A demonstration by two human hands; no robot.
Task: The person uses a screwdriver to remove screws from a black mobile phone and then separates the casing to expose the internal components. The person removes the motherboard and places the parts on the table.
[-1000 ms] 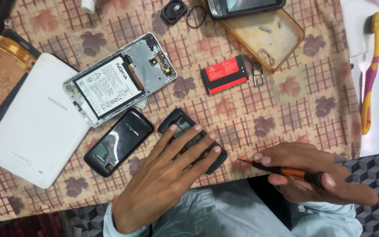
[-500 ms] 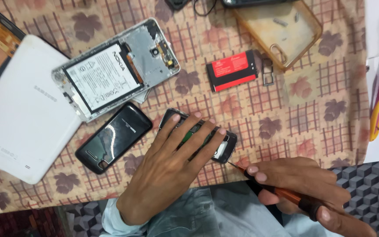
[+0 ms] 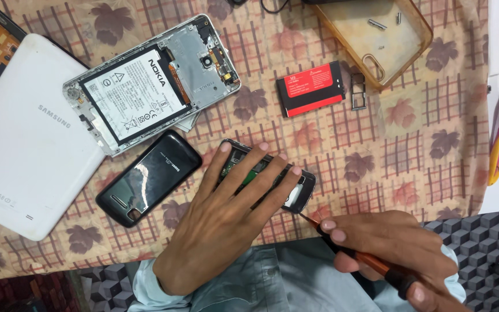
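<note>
right now the left hand (image 3: 220, 231) lies flat and spread over a small opened phone (image 3: 268, 182), fingers (image 3: 244, 167) splayed across its exposed insides and pressing it down onto the worktop (image 3: 423, 144), which is covered with a checked cloth printed with leaves. it grips nothing; it pins. the right hand (image 3: 397, 248) is curled closed around a screwdriver (image 3: 350, 254) with an orange-and-black handle, held like a pen, its thin tip touching the lower right corner of the phone's frame.

the small phone sits at the near edge of the cloth, just in front of the person. just beside it on the left lies a glossy black back cover (image 3: 148, 176), apart from the hand. further up is a larger silver phone (image 3: 151, 84) with its back off and a white battery showing, partly resting on a white tablet (image 3: 21, 138). a red and black battery (image 3: 312, 88) lies well apart to the upper right, next to a small metal sim tray (image 3: 358, 92) and a clear amber case (image 3: 376, 34) holding a few loose screws.

the step in hand looks like working a screw or a seam at that corner. i judge the next move calls for steady downward pressure from the flat hand and a tip seated squarely, since a slip would skid across the board.
</note>
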